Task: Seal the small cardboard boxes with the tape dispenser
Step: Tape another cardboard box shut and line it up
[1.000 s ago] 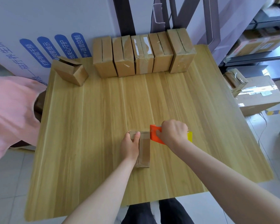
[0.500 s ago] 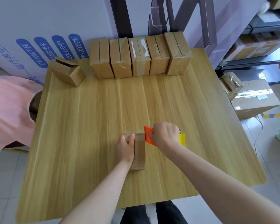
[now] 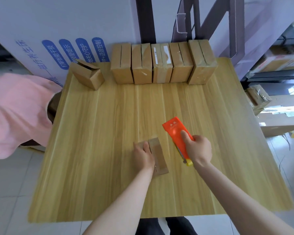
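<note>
My left hand (image 3: 143, 156) holds the box (image 3: 159, 160) down on the table (image 3: 100, 150), near its front edge and a little right of centre, with the thumb along the top and the fingers curled over the left side. A strip of tape (image 3: 157, 150) runs the length of the lid, right beside my thumb, and it looks flat and finished, so I judge this box's top seam done. My right hand (image 3: 198, 150) is wrapped tight round the dispenser (image 3: 176, 131), thumb pressed on its orange body, nose pointing away from me. The tool is just right of the box and clear of it, with no tape that I can see stretched between them, so the strip seems cut. What is left for this box, I think, is at most a rub along the tape before it goes off with the others. The row (image 3: 161, 63) of five stands side by side at the far edge. Some of them shine as if taped, though at that distance I cannot tell whether every seam is closed, and the leftmost shows a dark slit down its middle. The open box (image 3: 87, 76) at the far left corner lies tilted with its flaps up and plainly unsealed. So at least that one remains, and the task looks well past halfway but not finished.
</note>
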Tool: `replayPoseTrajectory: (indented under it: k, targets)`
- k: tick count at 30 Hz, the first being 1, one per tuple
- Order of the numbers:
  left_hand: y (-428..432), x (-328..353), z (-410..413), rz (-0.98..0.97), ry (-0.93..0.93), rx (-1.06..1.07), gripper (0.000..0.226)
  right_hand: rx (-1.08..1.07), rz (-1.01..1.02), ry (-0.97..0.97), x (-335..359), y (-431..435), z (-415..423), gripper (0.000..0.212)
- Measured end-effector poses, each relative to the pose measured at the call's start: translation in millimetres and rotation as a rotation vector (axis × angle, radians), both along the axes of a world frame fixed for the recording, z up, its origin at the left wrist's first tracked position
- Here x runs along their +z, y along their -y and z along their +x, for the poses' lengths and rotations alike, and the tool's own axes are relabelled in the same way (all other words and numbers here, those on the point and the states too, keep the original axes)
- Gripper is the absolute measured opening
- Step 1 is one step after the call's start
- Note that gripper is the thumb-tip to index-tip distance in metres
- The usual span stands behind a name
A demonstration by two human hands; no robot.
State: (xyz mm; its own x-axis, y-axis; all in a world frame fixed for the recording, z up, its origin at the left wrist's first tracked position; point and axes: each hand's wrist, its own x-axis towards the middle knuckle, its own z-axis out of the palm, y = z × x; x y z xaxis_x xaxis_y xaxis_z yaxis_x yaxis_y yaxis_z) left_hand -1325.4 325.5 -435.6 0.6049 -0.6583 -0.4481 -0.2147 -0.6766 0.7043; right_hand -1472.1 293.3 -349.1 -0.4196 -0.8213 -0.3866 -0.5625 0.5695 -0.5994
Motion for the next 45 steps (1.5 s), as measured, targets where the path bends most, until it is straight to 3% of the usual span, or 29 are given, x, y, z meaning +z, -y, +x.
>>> replayPoseTrajectory:
  k: [5, 9, 12, 14, 16, 19, 22, 28, 34, 38, 41, 45]
  targets:
    - [6.0, 4.4, -10.9, -0.107, -0.279, 0.280, 0.020, -0.335, -0.069, 0.466, 7.9, -27.6, 23.0, 0.051]
    - [-5.9, 4.2, -1.3, -0.036, -0.333, 0.110, 0.041, -0.381, -0.012, 0.543, 2.8, -32.3, 29.8, 0.049]
    - [-20.8, 9.9, 12.8, -0.055, 0.037, -0.049, 0.066, -0.400, -0.005, 0.555, 4.6, -28.0, 28.4, 0.050]
    - [-25.3, 11.9, 20.2, -0.229, 0.298, -0.270, 0.050, -0.405, -0.009, 0.563, 3.9, -28.0, 26.1, 0.051]
    - [-19.1, 13.3, 23.7, -0.289, 0.395, -0.538, 0.036, -0.402, -0.013, 0.567, 3.1, -29.2, 25.0, 0.051]
    - [-6.2, 20.1, 27.0, -0.222, 0.401, -0.751, 0.041, -0.392, -0.021, 0.568, 1.8, -29.6, 25.7, 0.051]
    - [10.3, 26.5, 32.7, -0.108, 0.390, -0.756, 0.039, -0.393, -0.031, 0.569, -0.6, -29.0, 26.2, 0.050]
    - [42.0, 50.4, 32.0, 0.110, 0.569, -1.138, 0.030, -0.396, -0.039, 0.589, -0.5, -31.7, 27.7, 0.049]
    - [63.0, 60.0, 22.8, 0.350, 0.667, -1.374, 0.034, -0.413, -0.044, 0.588, -1.3, -31.5, 27.4, 0.050]
    - [65.9, 57.4, 24.3, 0.346, 0.602, -1.376, 0.034, -0.421, -0.042, 0.585, -3.0, -30.7, 26.4, 0.051]
    - [51.2, 49.8, 29.7, 0.315, 0.529, -1.295, 0.051, -0.419, -0.032, 0.596, -2.2, -31.2, 26.2, 0.050]
    - [52.3, 49.4, 28.8, 0.308, 0.503, -1.251, 0.036, -0.430, -0.045, 0.601, -1.6, -33.0, 26.1, 0.049]
